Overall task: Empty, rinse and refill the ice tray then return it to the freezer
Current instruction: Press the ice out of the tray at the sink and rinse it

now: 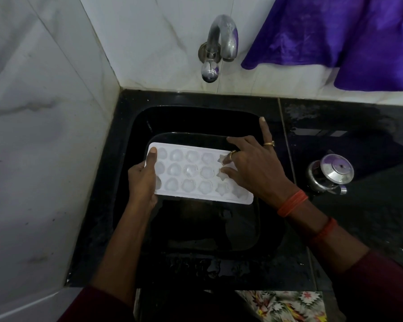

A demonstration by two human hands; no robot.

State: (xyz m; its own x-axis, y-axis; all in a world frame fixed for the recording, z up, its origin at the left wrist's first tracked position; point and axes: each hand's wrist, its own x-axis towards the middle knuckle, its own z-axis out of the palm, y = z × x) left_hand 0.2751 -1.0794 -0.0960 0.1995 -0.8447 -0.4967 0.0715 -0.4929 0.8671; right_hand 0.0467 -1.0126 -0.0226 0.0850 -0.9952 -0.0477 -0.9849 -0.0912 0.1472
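Head view: the white ice tray [196, 173] sits mid-frame, cells up and roughly level, held over the black sink [147, 228] w/o touching its floor as far as you can see. Cells are moulded as rounds, flowers & stars; can't tell if ice or water fills them.

Your left hand [142, 180] is clamped on the tray's 9 o'clock short edge, thumb lying on top of the rim, fingers hidden under it. Your right hand [254, 166] lies spread over the 3 o'clock end, fingers apart, tips touching the star cells, one finger pointing straight to 12 off the tray. It wears two gold rings [269, 143]; orange thread bands [292, 203] wrap that wrist.

Steel tap [221, 40] at 12 on the marble wall [44, 112]; no water runs from it. Purple cloth [335, 31] hangs at 1–2. Lidded steel pot [330, 173] stands at 3 on the wet black desk [358, 126], well apart from the tray. Patterned fabric [289, 305] shows at 5.
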